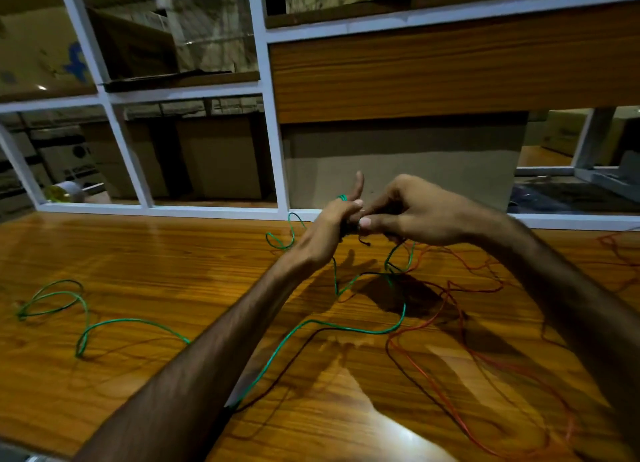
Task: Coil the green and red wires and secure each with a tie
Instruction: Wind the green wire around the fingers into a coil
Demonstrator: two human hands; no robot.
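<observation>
Hands meet raised above the far middle of the glossy orange-brown wooden worktop (138, 253). Left hand (332, 226) is held edge-on, one finger pointing up, other fingers curled, with a few turns of thin green insulated wire (311, 323) wrapped around them near the knuckles. Right hand (412, 212) is closed in a pinch, thumb and fingertips pressed against the left hand's fingers; what it pinches is too small and blurred to tell. A short dark wire end hangs just below the pinch.

From the hands the green wire drops to the worktop, kinks beneath the right hand, runs toward the near edge and passes under the left forearm, then curls out in loose loops to the left edge. A small green loop lies near the far edge, just left of the left hand.

Thin red wire (450, 402) sprawls uncoiled in tangled loops over the right half of the worktop, reaching toward the near right corner and crossing the green wire beneath the right hand.

White metal shelving frame (273, 115) stands behind the far edge.
</observation>
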